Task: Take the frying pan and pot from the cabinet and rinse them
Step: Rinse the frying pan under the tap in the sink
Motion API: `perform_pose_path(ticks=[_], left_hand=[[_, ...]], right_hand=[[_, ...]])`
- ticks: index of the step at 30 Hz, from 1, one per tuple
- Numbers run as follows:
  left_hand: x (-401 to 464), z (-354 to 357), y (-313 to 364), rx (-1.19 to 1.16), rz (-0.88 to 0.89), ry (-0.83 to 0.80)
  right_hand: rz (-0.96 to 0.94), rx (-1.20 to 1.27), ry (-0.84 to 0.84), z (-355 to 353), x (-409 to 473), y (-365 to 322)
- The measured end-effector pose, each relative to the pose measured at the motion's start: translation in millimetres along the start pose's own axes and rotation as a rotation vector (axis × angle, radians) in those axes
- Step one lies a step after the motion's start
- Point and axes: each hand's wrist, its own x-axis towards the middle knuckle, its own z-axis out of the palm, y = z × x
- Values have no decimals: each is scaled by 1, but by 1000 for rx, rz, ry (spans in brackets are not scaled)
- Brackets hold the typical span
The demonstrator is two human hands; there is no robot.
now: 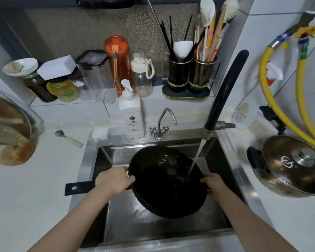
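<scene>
A black frying pan (164,190) is held tilted over the steel sink (91,157), its flat black handle (78,188) sticking out to the left over the counter. My left hand (115,180) grips the pan where handle meets rim. My right hand (214,182) holds the rim on the opposite side. Water streams from the black faucet (224,91) into the pan's right part. A steel pot with a lid (287,166) stands on the counter to the right of the sink.
A soap pump bottle (131,115) and a small chrome tap (162,124) stand behind the sink. Jars, bottles and a utensil holder (187,79) line the back ledge. A spoon (67,138) and a glass lid (9,131) lie left. Yellow hoses (300,84) hang right.
</scene>
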Motion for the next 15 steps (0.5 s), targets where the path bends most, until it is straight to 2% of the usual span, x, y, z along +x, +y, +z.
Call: perform_pose_path(ticks=[2, 5, 8, 12, 15], left_hand=[[1, 7, -12, -133, -45, -145], [-6, 32, -31, -634, -66, -318], [-17, 60, -39, -995, -100, -338], [-17, 69, -38, -991, 5, -257], [-16, 61, -32, -759, 37, -86]], right_hand=[[-11, -150, -21, -2, -4, -15], [-129, -311, -38, -1, -15, -29], [-281, -359, 8, 4, -24, -27], [-409, -187, 18, 1, -27, -14], [-422, -39, 73, -2, -18, 0]])
